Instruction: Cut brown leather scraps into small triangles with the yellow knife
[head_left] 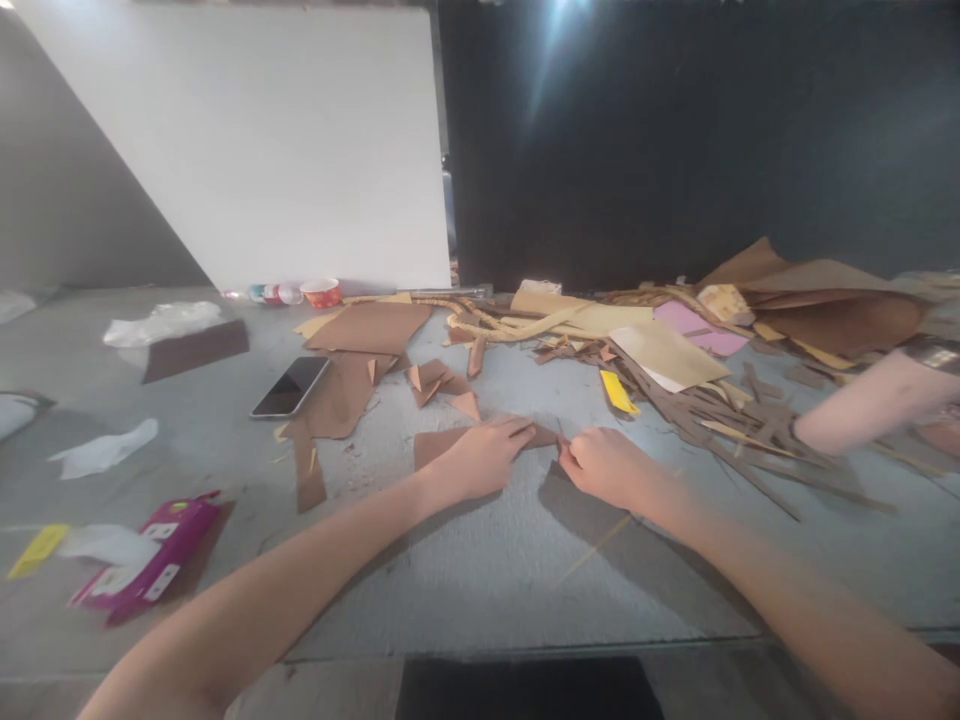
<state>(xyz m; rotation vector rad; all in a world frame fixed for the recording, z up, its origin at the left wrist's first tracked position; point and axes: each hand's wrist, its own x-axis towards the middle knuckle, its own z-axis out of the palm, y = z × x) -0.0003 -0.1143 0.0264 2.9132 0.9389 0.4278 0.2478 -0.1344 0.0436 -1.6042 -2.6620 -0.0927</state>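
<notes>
A piece of brown sheet material point(435, 446) lies flat on the grey table; I cannot tell whether it is leather or thick paper. My left hand point(491, 455) presses it down from above, fingers bent over it and partly covering it. At its pointed right end, my right hand point(604, 462) is closed in a pinch. Something thin and dark shows at those fingertips, too small to name. Folded brown scraps point(439, 382) lie just beyond my left hand, and a yellow packet point(619, 392) lies beyond my right.
A phone point(292, 386) rests by larger brown sheets point(367, 330). Left are a purple tissue pack point(176, 535) and a crumpled tissue point(109, 448). A paper cup point(321, 292) stands at the back. Brown strips point(697, 415) spread rightward, near another person's forearm point(862, 400).
</notes>
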